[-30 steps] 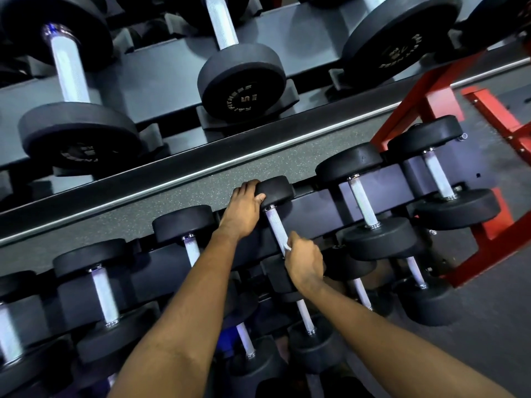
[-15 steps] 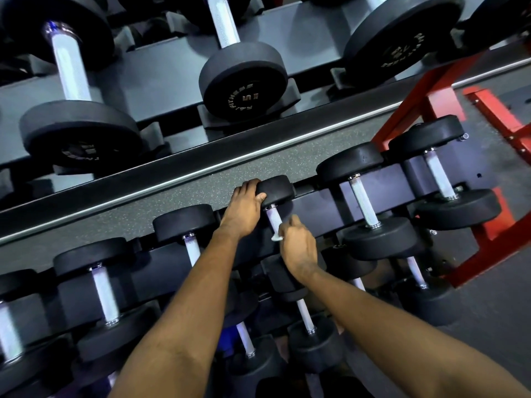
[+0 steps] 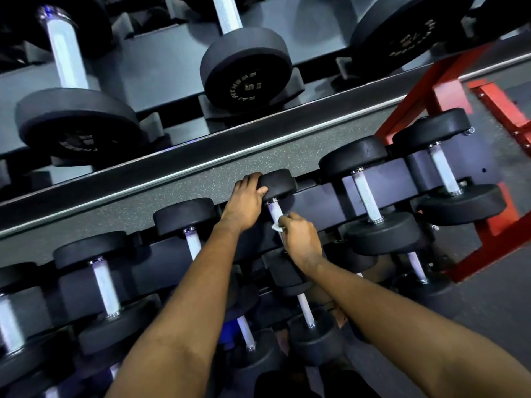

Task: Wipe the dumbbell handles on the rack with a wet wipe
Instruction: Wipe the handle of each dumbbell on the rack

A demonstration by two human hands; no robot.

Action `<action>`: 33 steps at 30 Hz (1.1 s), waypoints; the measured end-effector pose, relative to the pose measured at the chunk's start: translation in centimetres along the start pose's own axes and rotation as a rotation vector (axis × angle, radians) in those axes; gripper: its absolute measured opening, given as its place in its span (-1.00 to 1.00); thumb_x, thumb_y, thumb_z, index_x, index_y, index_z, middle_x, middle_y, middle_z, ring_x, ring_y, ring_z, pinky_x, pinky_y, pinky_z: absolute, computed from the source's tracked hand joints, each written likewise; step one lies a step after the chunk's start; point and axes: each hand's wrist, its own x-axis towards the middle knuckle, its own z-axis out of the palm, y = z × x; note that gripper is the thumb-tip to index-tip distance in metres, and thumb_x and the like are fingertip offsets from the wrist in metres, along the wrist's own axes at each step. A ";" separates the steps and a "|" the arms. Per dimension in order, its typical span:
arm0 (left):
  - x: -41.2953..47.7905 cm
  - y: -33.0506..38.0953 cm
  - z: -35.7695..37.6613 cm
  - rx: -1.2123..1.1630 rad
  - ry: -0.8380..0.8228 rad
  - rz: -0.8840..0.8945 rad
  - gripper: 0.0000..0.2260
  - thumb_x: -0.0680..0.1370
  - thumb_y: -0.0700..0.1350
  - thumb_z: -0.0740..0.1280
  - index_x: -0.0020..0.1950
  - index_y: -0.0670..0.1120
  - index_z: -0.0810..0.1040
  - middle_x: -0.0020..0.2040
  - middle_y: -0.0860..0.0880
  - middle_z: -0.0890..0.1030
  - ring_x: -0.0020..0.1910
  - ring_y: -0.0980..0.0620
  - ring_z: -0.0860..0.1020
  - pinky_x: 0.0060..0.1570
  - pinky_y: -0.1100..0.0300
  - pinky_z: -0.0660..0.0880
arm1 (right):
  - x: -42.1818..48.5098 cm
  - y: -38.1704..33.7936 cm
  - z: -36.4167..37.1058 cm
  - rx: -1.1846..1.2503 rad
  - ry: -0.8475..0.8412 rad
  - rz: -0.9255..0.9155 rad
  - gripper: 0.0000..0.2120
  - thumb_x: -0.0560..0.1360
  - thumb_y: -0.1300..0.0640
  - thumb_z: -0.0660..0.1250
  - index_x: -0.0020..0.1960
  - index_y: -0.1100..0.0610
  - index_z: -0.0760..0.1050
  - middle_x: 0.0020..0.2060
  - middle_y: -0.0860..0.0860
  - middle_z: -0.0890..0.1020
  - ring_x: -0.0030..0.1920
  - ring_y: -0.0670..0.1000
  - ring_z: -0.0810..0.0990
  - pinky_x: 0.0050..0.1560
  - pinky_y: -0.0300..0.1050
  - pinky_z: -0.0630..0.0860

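A small black dumbbell lies on the dark rack's point(image 3: 321, 202) upper row, its far head point(image 3: 280, 182) pointing away from me. My left hand point(image 3: 244, 201) grips that head from the left, fingers curled over its top. My right hand point(image 3: 300, 241) is wrapped round the silver handle point(image 3: 274, 211) with a white wet wipe point(image 3: 277, 226) pinched against the bar; only a corner of the wipe shows. The dumbbell's near head is hidden under my right hand.
More black dumbbells with silver handles line the same row, one to the left point(image 3: 192, 242) and one to the right point(image 3: 367, 202), with smaller ones on a lower row point(image 3: 306, 308). A mirror above reflects bigger dumbbells point(image 3: 244, 70). A red frame point(image 3: 488, 251) stands at the right.
My right hand has slid up the handle with the wipe, from its lower part toward the far head. My left hand has kept its hold on the head.
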 end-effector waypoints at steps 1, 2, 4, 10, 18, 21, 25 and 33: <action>0.0 0.0 0.1 -0.001 0.001 0.005 -0.61 0.70 -0.09 0.12 0.51 -0.17 0.25 0.42 -0.23 0.38 0.40 -0.23 0.32 0.42 -0.05 0.23 | -0.6 0.2 0.2 -0.016 -0.017 -0.007 -0.86 0.53 0.25 0.27 0.02 0.19 0.58 -0.12 0.14 0.55 -0.17 0.26 0.58 -0.29 -0.04 0.30; 0.0 -0.1 0.1 -0.002 0.005 0.008 -0.61 0.70 -0.08 0.13 0.51 -0.16 0.26 0.42 -0.22 0.38 0.39 -0.23 0.32 0.42 -0.05 0.23 | -1.1 0.3 0.3 -0.046 -0.043 -0.020 -0.83 0.55 0.23 0.24 0.06 0.18 0.58 -0.08 0.15 0.55 -0.13 0.26 0.58 -0.25 -0.02 0.34; 0.0 -0.1 0.1 -0.003 0.005 0.004 -0.60 0.70 -0.08 0.13 0.52 -0.16 0.25 0.43 -0.22 0.37 0.40 -0.23 0.32 0.42 -0.05 0.23 | -1.7 0.5 0.7 -0.094 -0.061 -0.034 -0.79 0.57 0.23 0.20 0.12 0.17 0.57 -0.03 0.13 0.55 -0.11 0.25 0.59 -0.22 0.01 0.40; 0.4 -0.5 -0.3 -0.014 -0.045 -0.009 -0.58 0.70 -0.06 0.12 0.55 -0.13 0.22 0.47 -0.21 0.34 0.44 -0.22 0.28 0.45 -0.05 0.21 | 1.4 0.3 1.3 0.008 0.041 -0.109 -0.75 0.51 0.22 0.34 0.17 0.08 0.57 0.25 0.00 0.57 -0.15 0.20 0.65 -0.28 -0.03 0.56; 0.6 -1.1 -0.6 -0.022 -0.093 -0.010 -0.58 0.70 -0.02 0.13 0.55 -0.08 0.22 0.47 -0.18 0.35 0.45 -0.23 0.28 0.45 -0.06 0.22 | -1.8 0.5 1.9 -0.099 -0.080 -0.076 -0.59 0.56 0.13 0.17 0.41 0.05 0.37 0.51 0.07 0.29 0.02 0.23 0.62 -0.09 0.03 0.54; 0.6 -0.9 -0.6 -0.023 -0.092 -0.005 -0.58 0.70 -0.03 0.13 0.55 -0.09 0.23 0.47 -0.18 0.35 0.44 -0.22 0.29 0.44 -0.05 0.23 | 0.4 -0.4 1.9 -0.063 -0.018 -0.056 -0.54 0.60 0.11 0.17 0.49 0.01 0.29 0.51 0.08 0.30 0.02 0.23 0.63 -0.09 0.02 0.55; 0.5 -0.9 -0.7 -0.035 -0.090 -0.005 -0.58 0.70 -0.05 0.14 0.54 -0.10 0.23 0.46 -0.19 0.35 0.44 -0.21 0.29 0.44 -0.03 0.22 | 0.9 -0.9 1.3 -0.164 -0.050 -0.073 -0.54 0.59 0.24 0.14 0.48 0.05 0.30 0.49 0.09 0.32 -0.01 0.24 0.62 -0.20 0.01 0.46; 0.4 -0.7 -0.7 -0.021 -0.082 0.002 -0.58 0.70 -0.05 0.12 0.55 -0.11 0.22 0.47 -0.20 0.34 0.45 -0.21 0.28 0.44 -0.02 0.21 | 1.5 -1.2 1.5 -0.138 0.006 -0.018 -0.52 0.60 0.27 0.16 0.49 0.04 0.30 0.46 0.10 0.36 -0.02 0.22 0.63 -0.15 0.00 0.52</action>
